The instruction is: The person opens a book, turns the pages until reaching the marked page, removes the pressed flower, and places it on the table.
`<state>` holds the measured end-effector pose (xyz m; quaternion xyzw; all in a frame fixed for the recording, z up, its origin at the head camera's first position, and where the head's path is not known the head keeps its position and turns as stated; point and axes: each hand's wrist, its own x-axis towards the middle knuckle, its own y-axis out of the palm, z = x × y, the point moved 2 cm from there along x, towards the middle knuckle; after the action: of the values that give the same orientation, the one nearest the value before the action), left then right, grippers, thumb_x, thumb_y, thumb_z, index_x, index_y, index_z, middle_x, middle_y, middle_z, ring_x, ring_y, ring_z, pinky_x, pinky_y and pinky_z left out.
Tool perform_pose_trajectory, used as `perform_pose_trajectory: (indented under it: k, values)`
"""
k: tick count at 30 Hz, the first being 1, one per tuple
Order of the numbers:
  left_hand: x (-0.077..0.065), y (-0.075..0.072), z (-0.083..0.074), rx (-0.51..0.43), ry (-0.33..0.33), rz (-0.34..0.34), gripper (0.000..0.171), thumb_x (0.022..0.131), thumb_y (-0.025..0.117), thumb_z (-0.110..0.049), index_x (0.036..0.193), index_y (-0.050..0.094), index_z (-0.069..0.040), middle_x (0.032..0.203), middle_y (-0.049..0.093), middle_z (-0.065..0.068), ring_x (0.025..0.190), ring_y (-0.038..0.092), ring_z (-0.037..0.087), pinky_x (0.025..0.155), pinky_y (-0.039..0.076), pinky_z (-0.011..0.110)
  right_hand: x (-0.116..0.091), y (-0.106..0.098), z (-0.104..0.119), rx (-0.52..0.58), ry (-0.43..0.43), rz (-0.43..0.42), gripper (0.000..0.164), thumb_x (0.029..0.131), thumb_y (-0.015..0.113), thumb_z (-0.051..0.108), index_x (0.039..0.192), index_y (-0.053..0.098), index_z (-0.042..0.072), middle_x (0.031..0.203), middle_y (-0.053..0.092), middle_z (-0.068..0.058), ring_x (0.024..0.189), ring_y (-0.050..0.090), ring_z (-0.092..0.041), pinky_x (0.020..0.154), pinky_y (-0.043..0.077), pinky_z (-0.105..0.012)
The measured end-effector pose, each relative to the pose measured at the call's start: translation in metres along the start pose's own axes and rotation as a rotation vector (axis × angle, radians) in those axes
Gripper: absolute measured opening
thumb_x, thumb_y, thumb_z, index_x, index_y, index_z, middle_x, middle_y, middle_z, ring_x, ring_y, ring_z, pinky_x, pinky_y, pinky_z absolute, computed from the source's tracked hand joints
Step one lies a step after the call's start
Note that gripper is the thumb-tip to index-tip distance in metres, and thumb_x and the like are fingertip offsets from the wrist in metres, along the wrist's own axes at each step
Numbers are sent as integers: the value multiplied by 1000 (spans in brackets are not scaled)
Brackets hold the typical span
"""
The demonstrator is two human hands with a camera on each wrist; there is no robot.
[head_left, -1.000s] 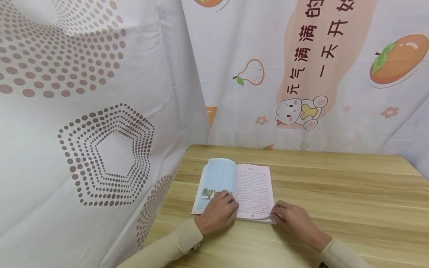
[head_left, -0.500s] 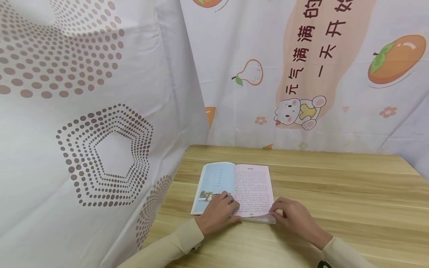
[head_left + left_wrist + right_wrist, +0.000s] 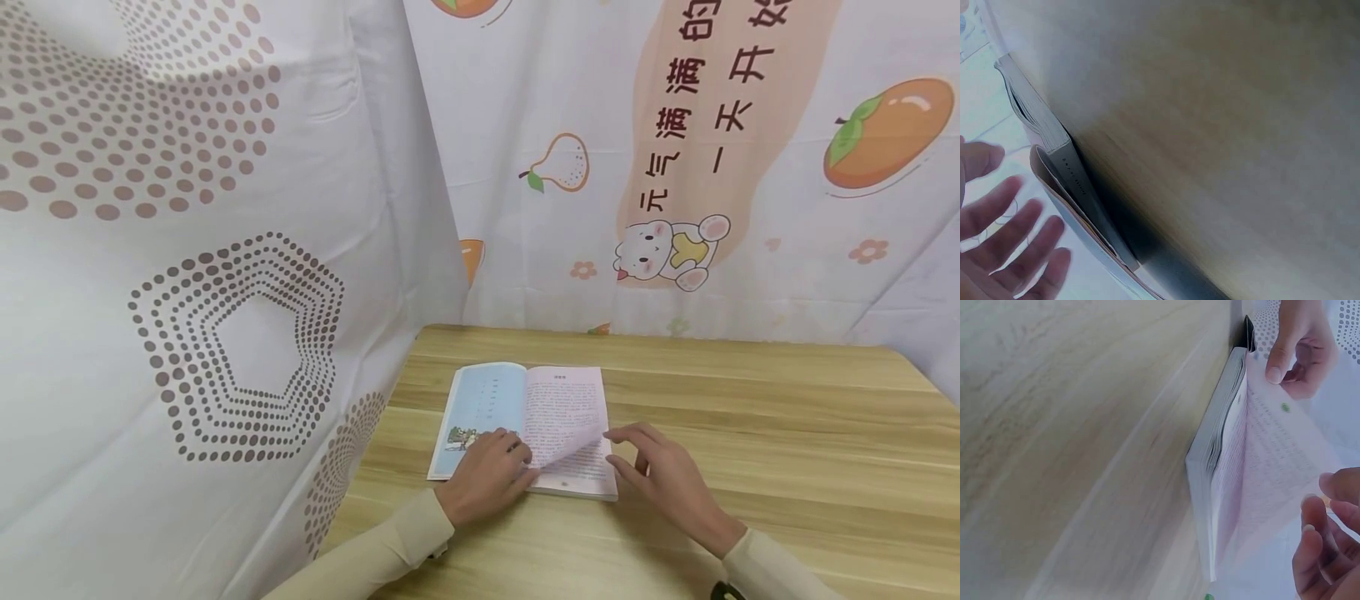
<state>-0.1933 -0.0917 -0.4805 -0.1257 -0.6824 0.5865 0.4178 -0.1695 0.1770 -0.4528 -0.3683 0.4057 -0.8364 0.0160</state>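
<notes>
An open book (image 3: 480,392) lies on the wooden table, its left page light blue with a small picture and its right page pink with printed text. Across its lower middle rests my left hand (image 3: 487,471), thumb by the bottom edge; the left wrist view shows its fingers (image 3: 1004,250) spread. A pink page (image 3: 1279,450) is lifted and bends up towards the spine. My right hand (image 3: 663,471) is at the book's right side, index fingertip touching the lifted page's edge, thumb held apart below it. Beneath, another printed page (image 3: 581,475) shows.
The wooden table (image 3: 750,417) stretches to the right of the book. A white curtain (image 3: 525,250) with printed fruit and characters hangs behind it, and a dotted white curtain (image 3: 390,250) stands close on the left.
The lower right corner of the pink page has come up and away from the book's bottom edge. My right hand's index finger has moved up and away from the thumb. The left hand has barely shifted.
</notes>
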Motion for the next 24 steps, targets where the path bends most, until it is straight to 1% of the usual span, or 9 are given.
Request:
perform_pose_trajectory:
  k: [3, 6, 8, 10, 13, 17, 20, 22, 24]
  values:
    - [1, -2, 1, -15, -7, -54, 11, 90, 63, -29, 86, 58, -19, 85, 48, -7, 73, 42, 8, 62, 36, 22, -3, 0, -3, -5, 38, 20, 37, 73, 81, 10, 106, 67, 19, 95, 60, 11, 51, 39, 6, 46, 32, -12]
    - [2, -4, 0, -27, 14, -115, 7, 90, 61, -19, 85, 57, -16, 82, 42, -5, 70, 35, 9, 60, 31, 21, -8, 3, -8, -3, 82, 87, 32, 75, 80, 14, 105, 68, 17, 96, 61, 8, 51, 39, 7, 46, 34, -15]
    - [3, -5, 0, -25, 50, -156, 6, 90, 60, -13, 84, 60, -16, 83, 44, -4, 71, 37, 10, 61, 32, 22, -12, 7, -11, -4, 114, 147, 30, 77, 80, 16, 104, 69, 16, 98, 61, 8, 53, 39, 7, 46, 36, -16]
    - [3, -6, -1, -14, 86, -175, 11, 89, 59, -8, 84, 65, -15, 86, 48, -2, 75, 41, 12, 63, 35, 22, -16, 11, -14, -3, 135, 207, 28, 78, 79, 17, 104, 69, 16, 101, 61, 8, 54, 40, 7, 48, 37, -17]
    - [2, -6, -2, 14, 124, -162, 18, 87, 58, -5, 82, 70, -17, 95, 56, -3, 85, 47, 14, 69, 39, 24, -20, 15, -16, -27, 134, 267, 27, 77, 79, 19, 102, 69, 17, 103, 60, 8, 59, 43, 5, 52, 40, -18]
    - [1, -4, -3, 58, 131, -105, 22, 89, 56, -7, 82, 74, -18, 101, 61, -4, 93, 48, 15, 74, 40, 27, -24, 18, -16, -82, 109, 319, 27, 75, 80, 25, 100, 70, 20, 104, 61, 8, 69, 47, 3, 60, 43, -22]
    - [1, -4, -4, 97, 126, -92, 24, 88, 54, -7, 76, 73, -16, 99, 63, -3, 89, 48, 17, 72, 38, 28, -26, 20, -16, -111, 92, 339, 26, 75, 80, 29, 98, 72, 20, 106, 60, 7, 69, 46, 5, 59, 42, -22]
    - [0, -4, -4, 128, 120, -100, 25, 86, 53, -6, 71, 71, -15, 96, 63, -2, 85, 48, 19, 68, 38, 29, -27, 21, -16, -122, 75, 342, 26, 75, 80, 29, 97, 73, 18, 106, 60, 6, 65, 42, 7, 56, 39, -21]
    - [-1, -3, -4, 153, 112, -110, 25, 84, 52, -5, 67, 68, -15, 93, 64, -1, 82, 48, 20, 65, 37, 29, -27, 20, -15, -131, 43, 331, 22, 75, 79, 27, 95, 74, 18, 104, 60, 6, 66, 44, 7, 55, 41, -20]
